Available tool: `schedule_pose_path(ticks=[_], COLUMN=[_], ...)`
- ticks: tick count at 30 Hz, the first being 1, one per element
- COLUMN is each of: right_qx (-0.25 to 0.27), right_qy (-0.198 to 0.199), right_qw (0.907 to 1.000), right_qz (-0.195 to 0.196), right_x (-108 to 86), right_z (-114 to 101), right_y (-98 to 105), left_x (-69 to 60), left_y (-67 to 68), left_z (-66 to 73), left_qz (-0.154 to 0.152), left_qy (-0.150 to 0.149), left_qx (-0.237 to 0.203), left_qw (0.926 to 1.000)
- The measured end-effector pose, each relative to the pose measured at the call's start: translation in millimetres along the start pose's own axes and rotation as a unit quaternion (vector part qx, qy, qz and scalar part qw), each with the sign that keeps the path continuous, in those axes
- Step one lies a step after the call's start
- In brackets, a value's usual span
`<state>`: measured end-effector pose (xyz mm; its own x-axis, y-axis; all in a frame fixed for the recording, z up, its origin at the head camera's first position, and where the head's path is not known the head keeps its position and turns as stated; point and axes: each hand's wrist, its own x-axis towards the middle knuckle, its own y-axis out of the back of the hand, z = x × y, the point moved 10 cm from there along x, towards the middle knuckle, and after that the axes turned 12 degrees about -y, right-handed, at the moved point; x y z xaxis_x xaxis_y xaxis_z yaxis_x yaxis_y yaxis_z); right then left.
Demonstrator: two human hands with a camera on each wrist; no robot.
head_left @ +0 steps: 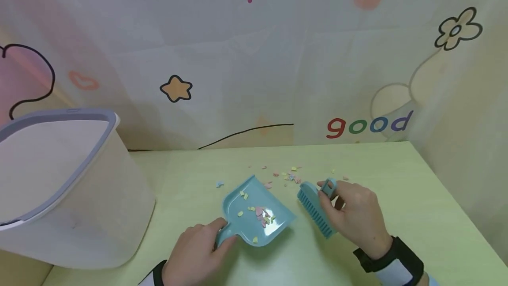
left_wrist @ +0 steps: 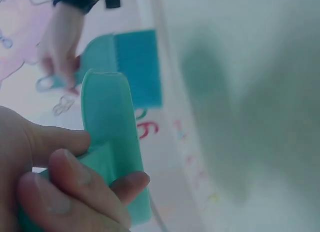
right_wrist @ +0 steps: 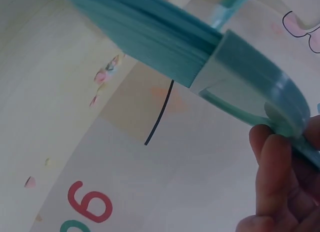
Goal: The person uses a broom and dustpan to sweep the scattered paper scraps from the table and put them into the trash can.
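Note:
My left hand (head_left: 200, 248) grips the short handle of a light blue dustpan (head_left: 248, 215), which is lifted a little off the table. Several yellow and pink paper scraps (head_left: 259, 213) lie in its pan. To the right, my right hand (head_left: 357, 213) holds a blue hand brush (head_left: 315, 208) by its handle, bristles facing the dustpan. A gap separates brush and pan. Behind them, loose paper scraps (head_left: 291, 175) are scattered on the table. In the right wrist view, my fingers (right_wrist: 275, 172) curl round the handle of the brush (right_wrist: 150, 37).
A large white bin (head_left: 95, 197) with a grey-blue rim stands on the left. The pale green table (head_left: 416, 215) ends at a printed curtain (head_left: 254, 78) at the back. A single blue scrap (head_left: 220, 184) lies left of the dustpan.

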<state>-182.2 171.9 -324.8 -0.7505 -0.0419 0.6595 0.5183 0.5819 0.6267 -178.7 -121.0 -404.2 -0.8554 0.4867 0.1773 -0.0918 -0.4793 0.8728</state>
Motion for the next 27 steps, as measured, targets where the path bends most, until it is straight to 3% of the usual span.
schedule_pose_path(ticks=[8, 16, 20, 27], right_qx=[-0.001, -0.027, -0.02, -0.011], right_qy=[0.005, 0.018, 0.015, -0.009], right_qw=[1.0, 0.9992, 0.999, 0.9985], right_qz=[0.0, -0.024, -0.038, -0.052], right_x=[-6.0, -12.5, -16.1, -19.4], right_z=[25, 42, 46, 55], right_y=[19, 31, 32, 32], left_x=[-17.7, -43.0, -56.1, -80.2], left_y=[68.8, 143.1, 176.9, 228.2], left_z=[-9.7, 0.8, 5.3, 3.4], left_qz=[0.081, 0.191, 0.23, 0.304], left_qy=[0.035, 0.013, 0.018, 0.053], left_qx=[0.005, 0.058, 0.091, 0.165], left_qw=[0.9961, 0.9798, 0.9687, 0.9366])
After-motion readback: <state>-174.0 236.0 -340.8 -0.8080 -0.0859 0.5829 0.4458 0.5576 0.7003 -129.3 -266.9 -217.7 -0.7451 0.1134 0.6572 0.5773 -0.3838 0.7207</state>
